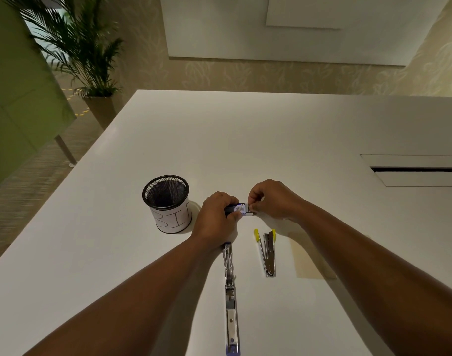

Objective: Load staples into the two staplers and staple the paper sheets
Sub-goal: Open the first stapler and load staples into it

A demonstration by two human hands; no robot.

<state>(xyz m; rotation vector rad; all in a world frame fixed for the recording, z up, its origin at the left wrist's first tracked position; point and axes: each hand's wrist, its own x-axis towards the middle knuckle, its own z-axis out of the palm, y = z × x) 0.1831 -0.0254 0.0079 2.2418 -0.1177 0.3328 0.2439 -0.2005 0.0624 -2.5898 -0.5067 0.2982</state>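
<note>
My left hand (216,218) grips a small blue staple box (236,209) above the white table (271,140). At the box's right end, the fingertips of my right hand (270,200) pinch its inner tray or flap. Nearer to me lie two staplers, both swung open. The blue one (230,296) lies flat and fully unfolded, its far end under my left wrist. To its right, the yellow one (267,249) is spread in a narrow V. A pale sheet of paper (309,258) lies right of the yellow stapler, partly under my right forearm.
A black mesh cup (167,202) with a paper label reading "BIN" stands left of my hands. A cable hatch (415,169) is set into the table at the right. A potted palm (91,60) stands on the floor beyond the table's far left corner.
</note>
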